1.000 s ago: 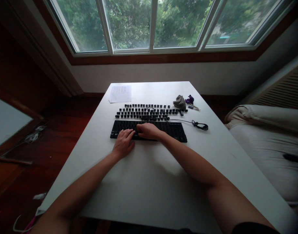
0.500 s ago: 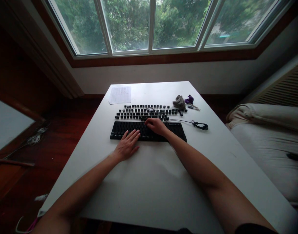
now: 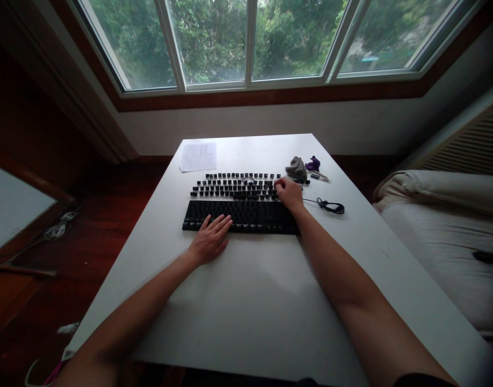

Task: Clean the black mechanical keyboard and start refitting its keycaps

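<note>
A black keyboard (image 3: 254,219) lies lengthwise on the white table (image 3: 246,301). My left hand (image 3: 209,239) rests flat with fingers stretched, its fingertips on the keyboard's front edge. Behind the keyboard, loose black keycaps (image 3: 218,188) stand in several rows. Over the right end of these rows is my right hand (image 3: 289,193), its thumb and fingers drawn together at the keycaps. Whatever may be between those fingertips is too small to make out. The right wrist and forearm cover the keyboard's right end.
A grey cloth (image 3: 297,169) and a purple cloth (image 3: 313,164) lie at the back right, beside small slim tools (image 3: 320,177). The coiled cable (image 3: 332,207) sits right of the keyboard. A printed paper sheet (image 3: 198,157) lies at the back left.
My right hand has moved right and away from me, from above the keyboard to the right end of the keycap rows. The left hand has stayed in place.
</note>
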`<move>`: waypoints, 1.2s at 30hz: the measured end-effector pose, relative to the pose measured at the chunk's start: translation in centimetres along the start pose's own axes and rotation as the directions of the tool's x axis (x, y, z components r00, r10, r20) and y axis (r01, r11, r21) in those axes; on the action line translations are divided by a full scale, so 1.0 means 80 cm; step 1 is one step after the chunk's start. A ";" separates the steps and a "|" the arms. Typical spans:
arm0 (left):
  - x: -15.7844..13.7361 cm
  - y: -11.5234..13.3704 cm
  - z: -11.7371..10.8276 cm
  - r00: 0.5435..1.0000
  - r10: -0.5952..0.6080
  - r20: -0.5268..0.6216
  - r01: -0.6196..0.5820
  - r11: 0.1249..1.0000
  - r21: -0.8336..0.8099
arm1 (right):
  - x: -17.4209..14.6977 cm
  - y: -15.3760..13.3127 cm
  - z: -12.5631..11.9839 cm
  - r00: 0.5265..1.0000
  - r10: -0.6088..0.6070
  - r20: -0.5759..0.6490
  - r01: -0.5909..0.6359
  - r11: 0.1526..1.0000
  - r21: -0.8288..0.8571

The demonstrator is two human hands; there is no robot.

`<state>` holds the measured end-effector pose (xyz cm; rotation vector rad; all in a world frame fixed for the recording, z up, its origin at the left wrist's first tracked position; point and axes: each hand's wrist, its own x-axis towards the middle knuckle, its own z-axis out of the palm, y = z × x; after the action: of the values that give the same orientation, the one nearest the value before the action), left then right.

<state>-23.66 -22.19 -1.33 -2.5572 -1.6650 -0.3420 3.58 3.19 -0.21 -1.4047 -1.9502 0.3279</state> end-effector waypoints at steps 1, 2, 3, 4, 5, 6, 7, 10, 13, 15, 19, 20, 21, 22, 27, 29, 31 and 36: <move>0.000 0.000 0.000 1.000 0.001 -0.003 -0.001 1.000 -0.001 | 0.002 0.009 -0.005 1.000 0.028 -0.001 -0.028 0.998 -0.048; 0.000 0.000 0.000 1.000 0.000 -0.006 0.000 1.000 0.000 | 0.003 0.016 -0.010 0.999 0.051 0.010 -0.049 0.994 -0.093; 0.000 0.001 0.001 1.000 -0.002 -0.008 0.002 1.000 0.001 | 0.004 0.022 -0.013 0.997 0.068 0.031 -0.063 0.989 -0.132; 0.001 0.001 0.001 1.000 -0.003 -0.009 0.003 1.000 0.003 | 0.004 0.026 -0.015 0.995 0.080 0.056 -0.070 0.984 -0.164; 0.001 0.002 0.001 1.000 -0.004 -0.010 0.004 1.000 0.003 | 0.004 0.029 -0.016 0.993 0.087 0.083 -0.070 0.980 -0.188; 0.001 0.002 0.001 1.000 -0.006 -0.011 0.006 1.000 0.004 | 0.004 0.031 -0.016 0.990 0.089 0.108 -0.066 0.976 -0.207; 0.001 0.003 0.001 1.000 -0.008 -0.013 0.008 1.000 0.004 | 0.004 0.031 -0.015 0.988 0.088 0.128 -0.058 0.973 -0.221; 0.000 0.005 0.000 1.000 -0.011 -0.016 0.011 1.000 0.002 | 0.002 0.023 -0.010 0.986 0.063 0.152 -0.024 0.968 -0.249; -0.001 0.005 -0.002 1.000 -0.012 -0.021 0.012 1.000 -0.004 | -0.005 0.004 -0.003 0.988 -0.027 0.149 0.063 0.968 -0.242; -0.002 0.005 -0.003 1.000 -0.014 -0.022 0.014 1.000 -0.012 | -0.012 -0.015 0.005 0.977 -0.127 0.172 0.162 0.965 -0.206; -0.004 0.005 -0.004 0.999 -0.035 -0.038 0.034 0.999 -0.022 | -0.027 -0.056 0.025 0.906 -0.328 0.268 0.369 0.921 -0.121; -0.005 0.005 -0.004 0.998 -0.042 -0.045 0.041 0.999 -0.024 | -0.028 -0.066 0.031 0.881 -0.368 0.296 0.414 0.904 -0.108; -0.005 0.005 -0.004 0.998 -0.048 -0.051 0.046 0.999 -0.026 | -0.028 -0.076 0.036 0.855 -0.405 0.325 0.457 0.884 -0.100; -0.005 0.004 -0.004 0.997 -0.052 -0.056 0.051 0.998 -0.028 | -0.027 -0.085 0.041 0.828 -0.438 0.352 0.497 0.863 -0.096; -0.006 0.002 -0.005 0.995 -0.066 -0.075 0.063 0.997 -0.044 | -0.008 -0.115 0.058 0.737 -0.515 0.437 0.618 0.775 -0.129; -0.007 0.002 -0.006 0.994 -0.076 -0.079 0.072 0.996 -0.048 | -0.001 -0.120 0.063 0.722 -0.516 0.461 0.631 0.764 -0.133; -0.007 0.001 -0.006 0.993 -0.083 -0.083 0.079 0.995 -0.054 | 0.003 -0.124 0.068 0.715 -0.508 0.479 0.631 0.765 -0.130; -0.008 -0.002 -0.005 0.993 -0.082 -0.088 0.076 0.995 -0.068 | 0.009 -0.128 0.078 0.698 -0.505 0.508 0.644 0.753 -0.137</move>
<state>-24.15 -22.76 -1.13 -2.4831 -1.7537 -0.5179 -8.14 1.13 1.42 -0.8259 -2.8126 0.0324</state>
